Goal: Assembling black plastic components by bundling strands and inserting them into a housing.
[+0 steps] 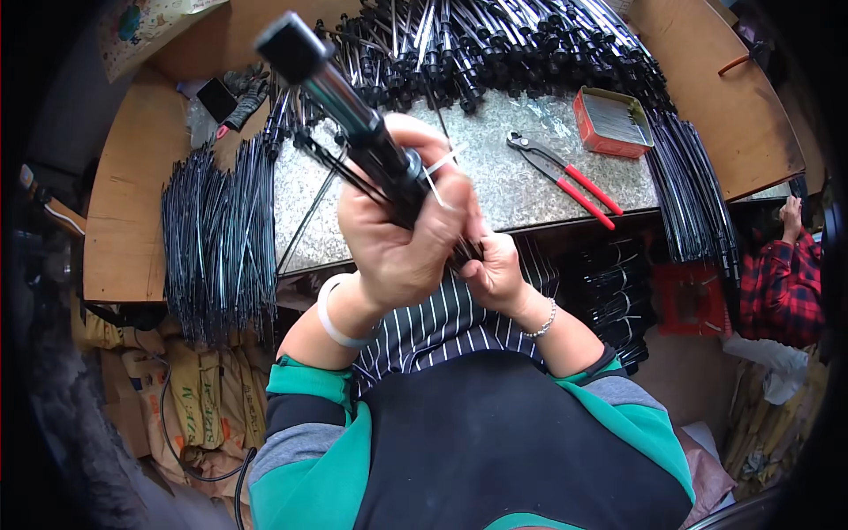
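A black umbrella frame [349, 104] slants up toward the camera, its blocky end nearest and blurred. My left hand [402, 234] is wrapped round its middle, with thin dark ribs sticking out beside the fingers. A narrow white strip [439, 164] crosses the frame by my left thumb; I cannot tell if it is tied. Just below and to the right, the fingers of my right hand [496, 276] are closed on the frame's lower end, which is mostly hidden by both hands.
Many umbrella frames [442, 49] are heaped at the bench's back. Bundles of thin black rods hang over its front edge at left [221, 238] and right [693, 194]. Red-handled pliers [574, 185] and a red box [609, 141] lie on the grey top. Another person's checked sleeve [782, 287] shows far right.
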Motion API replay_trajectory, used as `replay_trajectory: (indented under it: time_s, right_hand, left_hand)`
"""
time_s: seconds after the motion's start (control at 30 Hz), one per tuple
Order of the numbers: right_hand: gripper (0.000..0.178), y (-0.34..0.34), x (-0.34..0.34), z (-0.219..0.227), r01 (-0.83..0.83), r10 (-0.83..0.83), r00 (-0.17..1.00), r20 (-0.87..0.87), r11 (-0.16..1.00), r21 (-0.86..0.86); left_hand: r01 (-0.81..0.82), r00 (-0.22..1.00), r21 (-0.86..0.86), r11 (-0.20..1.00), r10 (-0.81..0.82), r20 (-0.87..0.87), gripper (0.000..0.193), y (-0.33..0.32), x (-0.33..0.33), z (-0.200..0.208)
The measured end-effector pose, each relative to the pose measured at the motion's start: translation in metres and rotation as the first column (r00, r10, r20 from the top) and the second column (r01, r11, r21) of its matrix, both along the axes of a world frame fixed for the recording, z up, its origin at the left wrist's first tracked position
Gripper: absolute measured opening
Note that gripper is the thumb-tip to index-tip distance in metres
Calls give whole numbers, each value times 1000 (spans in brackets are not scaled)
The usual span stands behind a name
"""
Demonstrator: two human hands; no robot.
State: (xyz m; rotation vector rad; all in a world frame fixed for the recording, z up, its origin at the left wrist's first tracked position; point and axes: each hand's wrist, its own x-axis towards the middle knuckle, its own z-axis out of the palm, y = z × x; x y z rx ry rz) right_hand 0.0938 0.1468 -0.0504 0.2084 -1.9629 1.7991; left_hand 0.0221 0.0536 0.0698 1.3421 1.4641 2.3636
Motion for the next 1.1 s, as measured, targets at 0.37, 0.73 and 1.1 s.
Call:
replay_trajectory:
  time_s: [0.37, 0.73, 1.1]
  right_hand:
    - [48, 14, 5, 81, 602, -309, 792, -527, 540, 588]
    - [25, 128, 35, -1, 455, -636, 711, -301, 88, 886]
    - [33, 92, 52, 75, 230, -362, 932, -6, 580, 781]
  left_hand:
    - [-152, 987, -311, 938, 162, 7, 29, -18, 11, -63]
    - [-103, 915, -334, 937, 221, 338, 26, -35, -5, -56]
    - [-126, 931, -415, 901, 252, 265, 25, -23, -18, -67]
